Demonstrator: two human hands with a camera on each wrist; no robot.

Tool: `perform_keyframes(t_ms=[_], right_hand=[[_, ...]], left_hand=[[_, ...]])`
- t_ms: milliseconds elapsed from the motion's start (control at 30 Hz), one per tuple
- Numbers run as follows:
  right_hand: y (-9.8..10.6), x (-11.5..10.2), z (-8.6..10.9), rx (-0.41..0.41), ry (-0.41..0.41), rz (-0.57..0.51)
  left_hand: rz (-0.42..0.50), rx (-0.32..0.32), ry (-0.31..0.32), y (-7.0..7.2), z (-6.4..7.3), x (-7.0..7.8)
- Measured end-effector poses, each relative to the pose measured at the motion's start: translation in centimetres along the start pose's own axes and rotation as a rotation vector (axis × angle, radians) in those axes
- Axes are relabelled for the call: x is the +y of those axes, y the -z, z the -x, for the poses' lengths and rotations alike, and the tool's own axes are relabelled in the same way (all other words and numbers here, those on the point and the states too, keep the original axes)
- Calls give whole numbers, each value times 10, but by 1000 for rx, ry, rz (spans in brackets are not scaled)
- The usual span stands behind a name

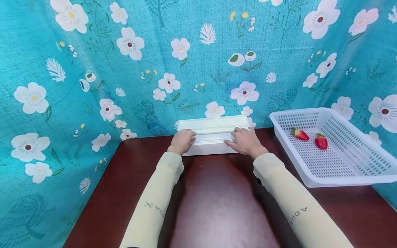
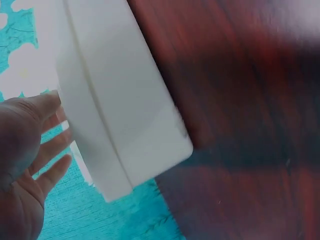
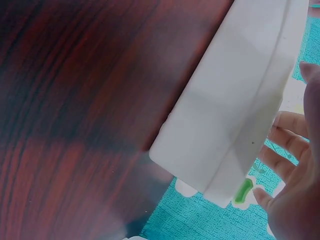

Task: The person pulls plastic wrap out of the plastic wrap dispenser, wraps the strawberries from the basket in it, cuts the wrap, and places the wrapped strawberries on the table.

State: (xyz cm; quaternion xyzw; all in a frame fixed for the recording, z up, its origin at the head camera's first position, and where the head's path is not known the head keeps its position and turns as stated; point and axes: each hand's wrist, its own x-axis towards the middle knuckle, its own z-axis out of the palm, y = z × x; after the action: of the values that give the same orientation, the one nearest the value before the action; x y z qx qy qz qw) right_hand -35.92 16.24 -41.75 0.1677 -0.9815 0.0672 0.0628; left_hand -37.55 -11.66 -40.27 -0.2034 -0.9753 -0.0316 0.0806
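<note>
A long white box [image 1: 206,148] lies across the far edge of the table, its pale, glossy lid [image 1: 214,124] tilted up at the back. At its left part, my left hand [image 1: 183,140] holds the upper edge; the thumb meets that edge in the left wrist view and the other fingers pass behind it. On the right part is my right hand [image 1: 246,142], whose fingertips [image 3: 280,120] touch the rear edge while the thumb [image 3: 311,72] stands apart. What lies inside the box is too unclear to tell.
At the right stands a white perforated basket [image 1: 302,165] holding two strawberries, one paler strawberry [image 1: 300,134] and one deep red strawberry [image 1: 321,141]. The dark reddish table [image 1: 217,199] stretches before me. Behind it hangs a blue flowered cloth [image 1: 198,69].
</note>
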Motion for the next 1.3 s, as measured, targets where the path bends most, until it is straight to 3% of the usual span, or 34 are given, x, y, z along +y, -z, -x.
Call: perform_keyframes(t_ms=[233,500,800,933,1167,1300], right_hand=[[2,-1,-4,15,2,-17],[-4,-2,-5,17,16,-18],[2,0,-15,44,34,67],[4,2,-19,61,96,132],[9,6,-20,42,282,273],[11,14,-19,36,331,363]], left_hand=[[-27,34,-68,2,-7,-7],[-160,98,-72,-12,-9,-7],[-239,99,-88,-6,-10,-8],[-227,105,-111,-3,-8,-6],[-216,122,-115,0,-3,-7],[-219,143,-132,1,-1,-9]])
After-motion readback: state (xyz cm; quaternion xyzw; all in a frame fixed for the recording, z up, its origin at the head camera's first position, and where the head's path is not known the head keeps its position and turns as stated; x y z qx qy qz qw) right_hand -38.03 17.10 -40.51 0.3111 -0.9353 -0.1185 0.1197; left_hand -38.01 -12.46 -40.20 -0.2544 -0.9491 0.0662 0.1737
